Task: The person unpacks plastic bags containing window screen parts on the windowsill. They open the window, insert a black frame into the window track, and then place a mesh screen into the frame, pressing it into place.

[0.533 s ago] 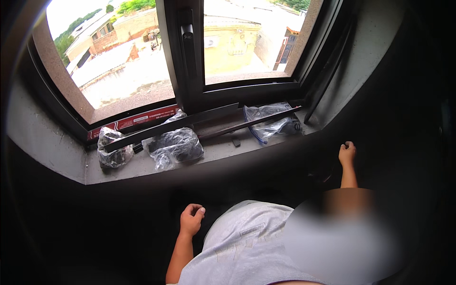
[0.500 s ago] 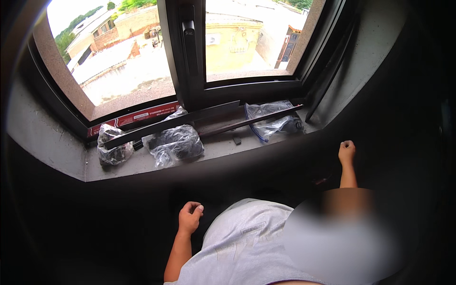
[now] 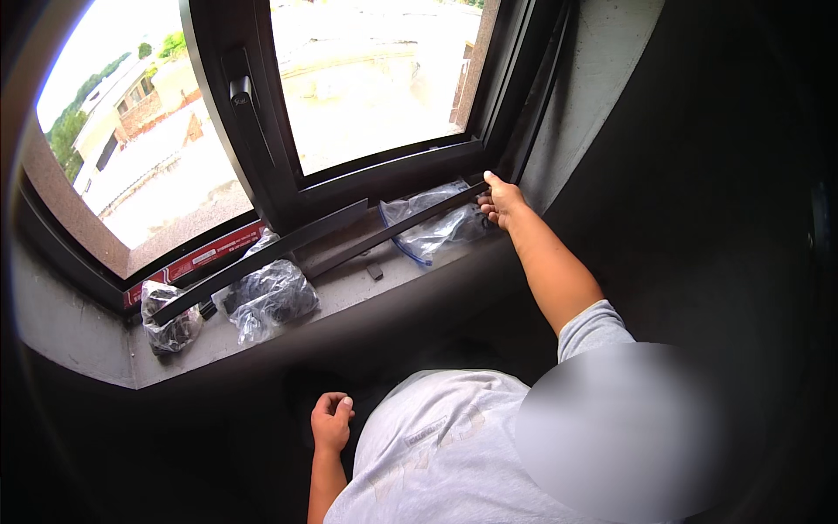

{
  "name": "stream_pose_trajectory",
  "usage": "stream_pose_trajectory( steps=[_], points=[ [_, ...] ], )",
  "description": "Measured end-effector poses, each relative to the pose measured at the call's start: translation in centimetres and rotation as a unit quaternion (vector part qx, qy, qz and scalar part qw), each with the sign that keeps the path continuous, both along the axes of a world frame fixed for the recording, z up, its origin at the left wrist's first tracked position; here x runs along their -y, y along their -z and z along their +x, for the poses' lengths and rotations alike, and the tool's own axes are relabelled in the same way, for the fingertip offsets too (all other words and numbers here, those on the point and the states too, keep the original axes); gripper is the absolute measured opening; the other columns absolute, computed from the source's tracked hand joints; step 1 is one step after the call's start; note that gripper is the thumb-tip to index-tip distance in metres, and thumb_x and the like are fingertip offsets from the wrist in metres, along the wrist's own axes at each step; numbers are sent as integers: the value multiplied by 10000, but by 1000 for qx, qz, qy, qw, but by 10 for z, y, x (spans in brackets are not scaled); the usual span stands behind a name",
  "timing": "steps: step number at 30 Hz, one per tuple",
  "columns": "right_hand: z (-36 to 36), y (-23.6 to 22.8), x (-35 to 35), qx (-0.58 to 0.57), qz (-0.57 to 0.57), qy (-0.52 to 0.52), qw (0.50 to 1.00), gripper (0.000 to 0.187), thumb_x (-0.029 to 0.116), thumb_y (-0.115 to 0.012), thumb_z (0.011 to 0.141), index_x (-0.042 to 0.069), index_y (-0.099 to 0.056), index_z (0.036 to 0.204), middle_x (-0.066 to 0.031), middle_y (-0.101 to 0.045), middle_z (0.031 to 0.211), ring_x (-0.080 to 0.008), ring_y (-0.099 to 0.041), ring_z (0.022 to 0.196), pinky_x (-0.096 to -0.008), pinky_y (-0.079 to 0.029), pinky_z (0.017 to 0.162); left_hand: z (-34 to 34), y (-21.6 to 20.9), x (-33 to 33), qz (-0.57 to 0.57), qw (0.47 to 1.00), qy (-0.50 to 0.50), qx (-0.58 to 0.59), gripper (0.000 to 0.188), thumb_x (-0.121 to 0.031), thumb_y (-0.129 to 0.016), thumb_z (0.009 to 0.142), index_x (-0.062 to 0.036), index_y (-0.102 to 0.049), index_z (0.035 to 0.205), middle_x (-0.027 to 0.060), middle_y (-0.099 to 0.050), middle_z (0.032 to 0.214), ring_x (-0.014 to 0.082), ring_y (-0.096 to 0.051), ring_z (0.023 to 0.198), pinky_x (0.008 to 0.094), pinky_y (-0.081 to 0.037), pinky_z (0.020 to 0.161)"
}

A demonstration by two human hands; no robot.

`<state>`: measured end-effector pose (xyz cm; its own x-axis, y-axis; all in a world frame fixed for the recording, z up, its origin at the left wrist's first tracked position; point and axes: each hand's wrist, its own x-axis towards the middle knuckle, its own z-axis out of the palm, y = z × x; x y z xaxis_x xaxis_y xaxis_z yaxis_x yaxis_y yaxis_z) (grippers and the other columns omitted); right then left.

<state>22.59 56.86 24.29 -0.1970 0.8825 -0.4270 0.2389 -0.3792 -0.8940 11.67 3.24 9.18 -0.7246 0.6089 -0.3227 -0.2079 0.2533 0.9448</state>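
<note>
On the window sill [image 3: 345, 284], a thin dark strip [image 3: 410, 224] slants across a clear zip bag [image 3: 436, 240]. My right hand [image 3: 502, 201] is at the strip's right end, thumb above and curled fingers below, closed on it. Left of it lies a wider dark flat bar [image 3: 288, 243], resting over two crumpled clear plastic bags with dark parts inside, one larger [image 3: 266, 301] and one smaller [image 3: 172, 327]. Low beside my shirt, my left hand [image 3: 332, 424] hangs loosely curled; nothing shows in it.
Behind the bags, a red box [image 3: 196, 259] runs along the dark window frame [image 3: 262, 175], which has a handle [image 3: 242, 96]. A small dark block [image 3: 374, 272] sits near the sill's front edge. Grey wall [image 3: 602, 79] bounds the right side. Below the sill it is very dark.
My right hand has moved forward and left from beside the sill onto the strip's end. The view has shifted, so the window sits further left. My left hand stays low and curled.
</note>
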Motion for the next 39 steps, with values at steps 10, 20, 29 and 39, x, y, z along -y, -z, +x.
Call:
stream_pose_trajectory(
  steps=[10,20,29,39],
  points=[
    [35,-48,45,-392,180,-88,898,398,460,-627,992,101,-645,1163,-24,-653,1052,-139,-634,946,-303,-557,734,-8,-17,8,8,1000,-1,3,149,-109,-673,928,22,-652,996,47,-660,866,115,-625,720,265,-547,663],
    [3,-126,155,-561,280,-357,692,508,379,-567,1027,26,-523,1389,-178,-660,1276,-282,-621,1244,-407,-496,1065,-45,-268,-113,299,796,198,-487,183,30,-704,850,-15,-662,1022,69,-662,873,119,-623,738,232,-492,683],
    [-21,-147,214,-584,273,-419,639,475,286,-647,1002,-21,-549,1351,-158,-638,1262,-205,-620,1166,-388,-508,991,-23,-358,-171,380,676,165,-609,346,18,-731,854,-67,-701,1188,96,-660,922,180,-656,764,306,-525,632],
    [-30,-159,229,-575,266,-467,617,401,190,-662,990,-37,-571,1308,-161,-690,1137,-207,-671,1074,-366,-541,940,-39,-371,-156,374,701,224,-565,203,33,-748,839,-70,-743,1013,44,-689,826,121,-640,684,270,-496,578]
  ],
)
